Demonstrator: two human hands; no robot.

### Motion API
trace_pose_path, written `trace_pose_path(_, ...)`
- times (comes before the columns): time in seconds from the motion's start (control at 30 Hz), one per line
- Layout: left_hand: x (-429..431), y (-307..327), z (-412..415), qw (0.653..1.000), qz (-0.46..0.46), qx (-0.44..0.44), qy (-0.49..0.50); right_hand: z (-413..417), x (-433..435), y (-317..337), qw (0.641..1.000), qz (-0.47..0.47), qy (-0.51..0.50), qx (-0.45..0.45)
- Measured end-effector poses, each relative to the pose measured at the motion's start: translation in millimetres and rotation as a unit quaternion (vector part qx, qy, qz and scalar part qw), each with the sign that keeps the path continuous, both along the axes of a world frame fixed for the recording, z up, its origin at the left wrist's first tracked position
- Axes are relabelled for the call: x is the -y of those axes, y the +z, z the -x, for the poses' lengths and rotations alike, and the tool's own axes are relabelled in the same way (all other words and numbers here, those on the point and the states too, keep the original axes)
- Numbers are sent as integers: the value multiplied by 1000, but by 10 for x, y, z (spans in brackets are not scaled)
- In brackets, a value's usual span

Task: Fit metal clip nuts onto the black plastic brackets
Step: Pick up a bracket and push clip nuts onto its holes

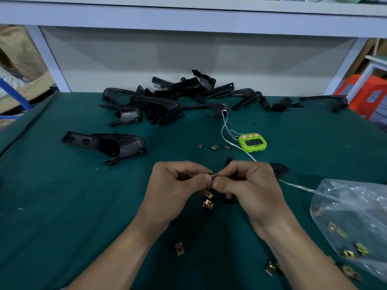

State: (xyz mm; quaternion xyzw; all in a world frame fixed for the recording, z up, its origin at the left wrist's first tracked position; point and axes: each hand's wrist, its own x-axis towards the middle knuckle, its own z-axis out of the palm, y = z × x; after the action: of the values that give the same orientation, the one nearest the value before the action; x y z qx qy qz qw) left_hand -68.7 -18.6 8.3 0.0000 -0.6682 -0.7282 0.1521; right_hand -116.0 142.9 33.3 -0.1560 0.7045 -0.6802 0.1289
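Note:
My left hand (178,183) and my right hand (247,185) meet above the middle of the green mat, and both pinch a small brass-coloured clip nut (214,175) between thumbs and fingertips. A small black bracket piece (279,169) pokes out from behind my right hand; whether that hand holds it I cannot tell. Loose clip nuts lie just below the hands (208,204), three further back (214,146), and near my forearms (179,248). One large black bracket (109,144) lies alone at the left. A pile of black brackets (167,101) fills the back of the mat.
A green timer (252,142) with a white cord sits right of centre. A clear plastic bag (351,222) holding several clip nuts lies at the right edge. A grey back panel (188,59) and shelf frame close off the rear. One bracket (333,101) lies far right.

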Motion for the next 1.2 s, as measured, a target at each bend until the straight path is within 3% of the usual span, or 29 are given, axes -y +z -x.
trace_pose_path(0.23, -19, 6, -1, 999, -14, 25, -37, 16, 0, -15, 997, 40, 11, 69)
trace_pose_path(0.3, -31, 6, 7, 998, -22, 45, -26, 48, -26, 2, 996, 15, 46, 70)
trace_pose_path(0.4, -38, 16, 8, 993, -65, 103, 0, 222, -212, 21, 990, -130, -17, -45)
trace_pose_path(0.5, -15, 43, 6, 984, -103, 146, -2, 375, -445, 31, 924, -318, -130, -166)
trace_pose_path(0.6, 11, 45, 11, 980, -114, 165, 6, 370, -420, -36, 903, -405, -48, -133)
trace_pose_path(0.7, 14, 33, 13, 977, -115, 176, 33, 320, -300, -142, 849, -494, 15, -185)
trace_pose_path(0.8, 26, 30, 27, 974, -127, 178, 61, 298, -229, -194, 834, -490, 15, -253)
trace_pose_path(0.93, 102, 31, 69, 966, -178, 164, 92, 295, -219, -202, 866, -423, 0, -266)
trace_pose_path(1.2, 182, 16, 104, 969, -196, 136, 62, 236, -109, -266, 832, -441, 42, -334)
